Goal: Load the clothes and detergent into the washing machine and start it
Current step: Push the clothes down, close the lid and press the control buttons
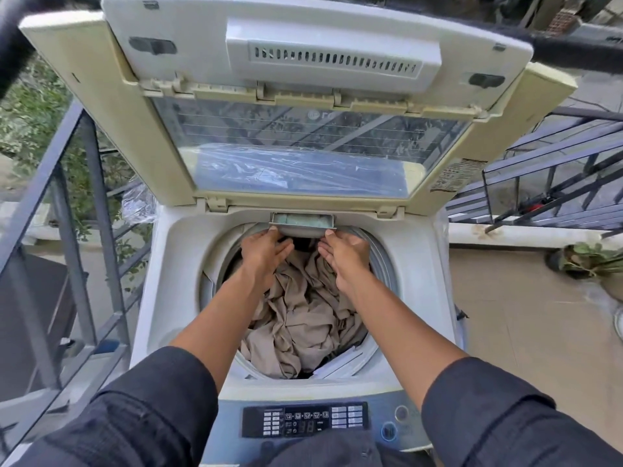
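A top-loading washing machine (158,298) stands in front of me with its folding lid (303,96) raised. Beige clothes (300,318) lie crumpled in the drum. At the back rim of the opening a small detergent drawer (301,221) sticks out, pale green inside. My left hand (264,252) touches the drawer's left corner with its fingertips. My right hand (344,254) touches its right corner. Both arms reach across the drum in dark sleeves. The control panel (305,419) with its buttons sits at the near edge.
A grey metal railing (84,183) runs close along the left of the machine, with greenery beyond it. More railing (546,183) stands at the right behind a low ledge. A potted plant (586,261) rests on the tiled floor at the right.
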Available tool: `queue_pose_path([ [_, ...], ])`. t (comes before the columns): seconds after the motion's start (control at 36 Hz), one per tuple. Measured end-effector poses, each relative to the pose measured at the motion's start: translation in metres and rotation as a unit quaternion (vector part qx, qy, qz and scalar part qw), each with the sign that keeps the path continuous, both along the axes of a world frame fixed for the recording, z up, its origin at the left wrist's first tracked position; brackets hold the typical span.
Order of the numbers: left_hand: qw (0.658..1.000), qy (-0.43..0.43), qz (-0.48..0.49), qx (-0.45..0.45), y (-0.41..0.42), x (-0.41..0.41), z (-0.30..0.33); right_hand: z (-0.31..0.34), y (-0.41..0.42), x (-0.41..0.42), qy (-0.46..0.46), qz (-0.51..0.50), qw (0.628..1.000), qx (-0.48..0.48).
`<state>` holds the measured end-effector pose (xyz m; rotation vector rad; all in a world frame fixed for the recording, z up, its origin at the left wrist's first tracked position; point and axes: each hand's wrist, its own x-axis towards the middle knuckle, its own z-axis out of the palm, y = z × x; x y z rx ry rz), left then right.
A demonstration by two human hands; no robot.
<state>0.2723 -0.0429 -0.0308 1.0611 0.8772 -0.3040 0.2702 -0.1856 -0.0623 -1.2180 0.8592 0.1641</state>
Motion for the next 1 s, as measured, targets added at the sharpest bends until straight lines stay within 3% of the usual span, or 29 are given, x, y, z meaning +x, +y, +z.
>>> queue_pose_path([
  [0.72, 0.999, -0.033, -0.01, 0.005, -0.003, 0.025, -0.006, 0.005, 0.001, 0.026, 0.0, -0.072, 0.997, 0.03],
  [0.86, 1.0, -0.014, -0.009, -0.007, -0.003, 0.023, 0.001, 0.009, 0.002, 0.022, 0.004, -0.055, 0.998, 0.015],
  [1.0, 0.998, 0.016, -0.056, -0.013, 0.0, 0.009, 0.006, 0.019, -0.004, 0.013, 0.023, 0.033, 0.999, -0.018],
])
